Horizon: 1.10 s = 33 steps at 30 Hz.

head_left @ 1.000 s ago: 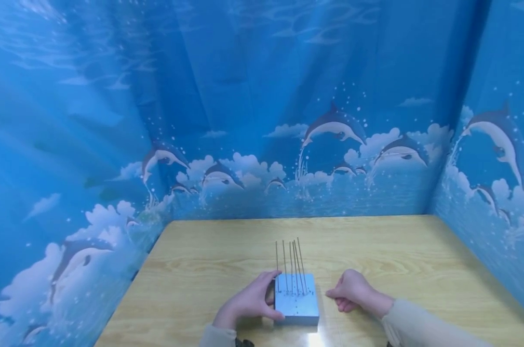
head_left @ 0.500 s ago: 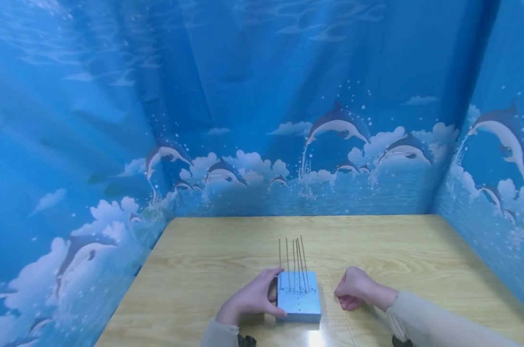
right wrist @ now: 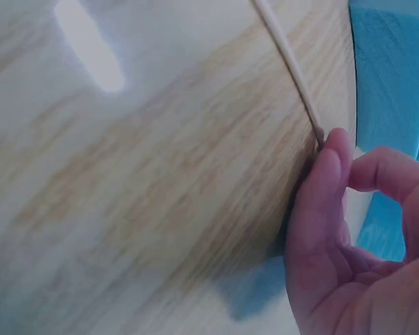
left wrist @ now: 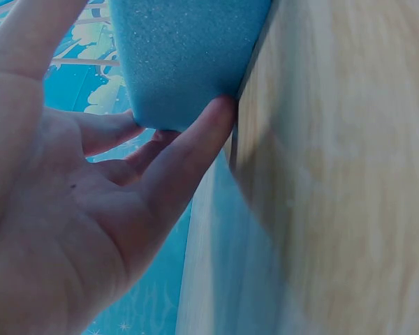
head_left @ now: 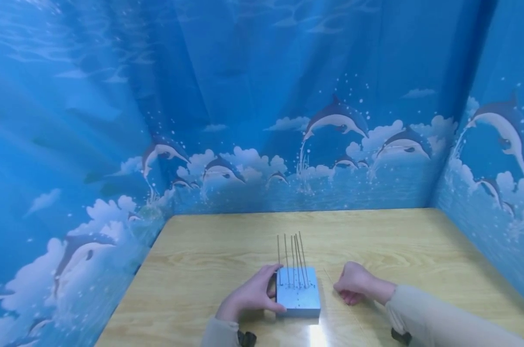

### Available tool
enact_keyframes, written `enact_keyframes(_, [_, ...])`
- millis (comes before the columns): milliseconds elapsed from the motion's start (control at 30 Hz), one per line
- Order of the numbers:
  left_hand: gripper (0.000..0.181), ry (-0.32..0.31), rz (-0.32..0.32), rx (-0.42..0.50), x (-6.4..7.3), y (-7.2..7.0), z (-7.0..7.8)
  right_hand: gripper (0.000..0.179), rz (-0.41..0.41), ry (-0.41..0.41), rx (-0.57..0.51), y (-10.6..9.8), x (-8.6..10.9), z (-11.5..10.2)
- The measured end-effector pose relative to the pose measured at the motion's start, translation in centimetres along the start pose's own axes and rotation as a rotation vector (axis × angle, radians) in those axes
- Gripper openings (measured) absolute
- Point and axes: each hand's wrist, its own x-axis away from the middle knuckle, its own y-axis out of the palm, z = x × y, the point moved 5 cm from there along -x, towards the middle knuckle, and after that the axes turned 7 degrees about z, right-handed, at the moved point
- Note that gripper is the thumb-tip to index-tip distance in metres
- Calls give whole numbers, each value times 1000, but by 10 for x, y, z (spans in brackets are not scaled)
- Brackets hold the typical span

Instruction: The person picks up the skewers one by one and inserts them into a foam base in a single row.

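Note:
A light-blue foam block [head_left: 302, 300] sits on the table, with several thin brown sticks [head_left: 285, 253] standing upright in its top, some leaning slightly. My left hand [head_left: 254, 295] holds the block by its left side, thumb at the near edge and fingers at the far one. In the left wrist view, the fingertips press against the blue foam [left wrist: 188, 63]. Right of the block, my right hand [head_left: 356, 283] is low over the table. Its thumb and finger pinch a thin pale stick [right wrist: 288, 56] lying along the wood; the fingers hide part of it.
The wood-grain table [head_left: 201, 255] reaches back to a blue curtain [head_left: 244, 96] printed with dolphins, which also encloses both sides. A bright light reflection lies on the tabletop just in front of the block. Dark bands show at both wrists.
The thin stick on the table beside my right hand has become visible. My right hand has shifted slightly at it. My left hand keeps its hold on the block, and the view has moved a little.

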Motion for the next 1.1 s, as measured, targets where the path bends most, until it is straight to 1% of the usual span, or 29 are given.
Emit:
enact_keyframes(100, [113,-2,1,-6,0,0,0,12,25,-63,48,-2,2,0])
enact_keyframes(233, [113,-6,-11,5,0,4,1,14,66,-108,54,-5,13,9])
enact_keyframes(300, [114,-13,-18,16,1,5,1,17,99,-137,65,-6,21,14])
enact_keyframes(400, [114,-28,-25,42,3,6,0,24,159,-207,123,-7,33,17])
enact_keyframes(500, [114,-20,-19,60,3,3,0,25,209,-267,169,-9,40,18])
enact_keyframes(600, [114,-8,-14,74,1,0,0,22,228,-281,168,-11,41,18])
enact_keyframes(667, [115,1,-9,69,0,-3,1,20,228,-274,165,-13,39,15])
enact_keyframes(800, [116,0,-3,48,-1,-5,1,16,169,-249,128,-14,34,13])
enact_keyframes(900, [117,-3,0,44,-1,-5,1,11,97,-234,61,-15,31,16])
enact_keyframes(967, [116,-1,-4,51,0,-4,0,7,30,-203,-9,-16,29,21])
enact_keyframes(1033, [115,7,-10,53,0,-3,1,3,-48,-159,-112,-17,27,27])
enact_keyframes(1100, [114,14,-17,54,1,-2,1,9,-128,-99,-231,-17,26,35])
